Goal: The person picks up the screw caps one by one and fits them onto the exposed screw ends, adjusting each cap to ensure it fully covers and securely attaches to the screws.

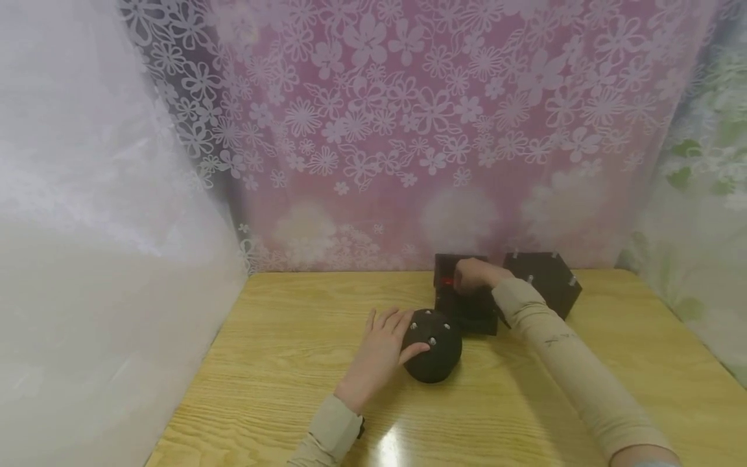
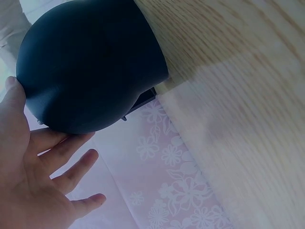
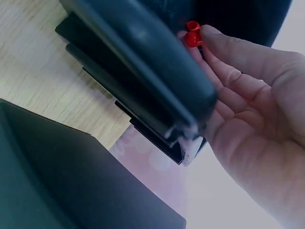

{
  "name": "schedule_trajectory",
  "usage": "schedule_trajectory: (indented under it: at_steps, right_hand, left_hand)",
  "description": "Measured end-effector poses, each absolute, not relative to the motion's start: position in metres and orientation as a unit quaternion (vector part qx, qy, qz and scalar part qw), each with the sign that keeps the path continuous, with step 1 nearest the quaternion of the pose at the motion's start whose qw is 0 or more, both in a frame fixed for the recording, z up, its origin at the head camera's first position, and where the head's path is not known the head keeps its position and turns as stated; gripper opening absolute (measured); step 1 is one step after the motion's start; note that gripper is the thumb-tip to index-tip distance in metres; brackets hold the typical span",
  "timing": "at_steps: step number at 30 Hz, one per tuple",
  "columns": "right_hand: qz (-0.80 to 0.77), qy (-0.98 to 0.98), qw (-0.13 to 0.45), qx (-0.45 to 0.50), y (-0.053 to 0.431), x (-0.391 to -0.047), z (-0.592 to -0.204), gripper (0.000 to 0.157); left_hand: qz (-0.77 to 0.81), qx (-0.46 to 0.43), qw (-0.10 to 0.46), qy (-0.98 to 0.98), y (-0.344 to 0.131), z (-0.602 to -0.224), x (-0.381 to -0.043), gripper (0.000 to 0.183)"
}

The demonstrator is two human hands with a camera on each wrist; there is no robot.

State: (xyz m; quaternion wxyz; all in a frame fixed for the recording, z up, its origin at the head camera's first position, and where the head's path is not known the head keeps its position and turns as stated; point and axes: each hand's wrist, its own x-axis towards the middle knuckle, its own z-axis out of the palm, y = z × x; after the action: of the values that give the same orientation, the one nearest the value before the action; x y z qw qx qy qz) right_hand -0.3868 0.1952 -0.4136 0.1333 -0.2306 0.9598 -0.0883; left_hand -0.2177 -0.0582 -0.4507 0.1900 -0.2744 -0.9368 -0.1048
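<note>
A black rounded object (image 1: 433, 357) with small silver studs on top stands on the table. My left hand (image 1: 380, 353) grips its left side, thumb and index finger spread around it, the other fingers extended. In the left wrist view, the smooth dark body (image 2: 90, 62) lies against the thumb and fingers. Farther back, my right hand (image 1: 475, 275) reaches into a black open-topped box (image 1: 467, 318). Thumb and fingers pinch a small glossy red piece (image 3: 193, 34) with a round hollow end, inside the dark walls in the right wrist view.
Right of the box, partly behind the right sleeve, stands a black angular block (image 1: 545, 275) with silver studs. The wooden table (image 1: 292, 344) ends at a pink flowered curtain (image 1: 373, 130). A pale sheet (image 1: 105, 227) hangs along the left side.
</note>
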Motion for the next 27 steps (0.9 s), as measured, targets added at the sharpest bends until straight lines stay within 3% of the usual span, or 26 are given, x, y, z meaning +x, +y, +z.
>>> schedule_trajectory:
  at_steps: [3,27]
  right_hand:
    - [-0.111,0.956,0.144,-0.230,0.196,-0.384,-0.409,0.014]
    - [-0.226,0.934,0.134,-0.241,0.205,-0.346,-0.390,0.015]
  left_hand:
    - [-0.105,-0.273,0.192,-0.937,-0.059,-0.451,-0.218,0.073]
    - [-0.112,-0.282,0.200,-0.932,-0.059,-0.454,-0.219,0.073]
